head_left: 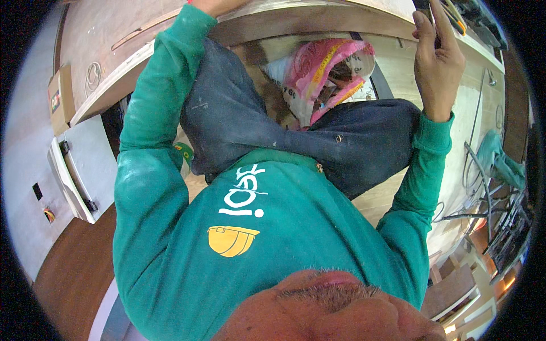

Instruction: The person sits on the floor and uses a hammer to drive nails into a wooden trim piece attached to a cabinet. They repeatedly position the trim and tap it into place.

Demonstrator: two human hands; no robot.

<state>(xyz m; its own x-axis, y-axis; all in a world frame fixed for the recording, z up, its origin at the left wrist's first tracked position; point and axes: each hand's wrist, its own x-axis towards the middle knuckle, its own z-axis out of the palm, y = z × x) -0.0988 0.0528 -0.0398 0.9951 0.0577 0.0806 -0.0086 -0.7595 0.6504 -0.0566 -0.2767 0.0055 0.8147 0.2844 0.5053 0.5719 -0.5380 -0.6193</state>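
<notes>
My left hand (211,5) reaches up to the curved wooden panel (318,17) that runs across the top of the view. Only the heel of this hand shows, so its grip is hidden. My right hand (437,59) is raised at the panel's right end, with thumb and fingers pinched on a thin dark object (434,20). Both arms wear green sleeves. My knees in dark trousers (273,131) are bent below the panel.
A pink and white plastic sack (330,68) lies under the panel between my knees. A cardboard box (60,96) and a white cabinet part (79,170) are at the left. Metal frames (489,193) and a teal cloth (503,159) stand at the right.
</notes>
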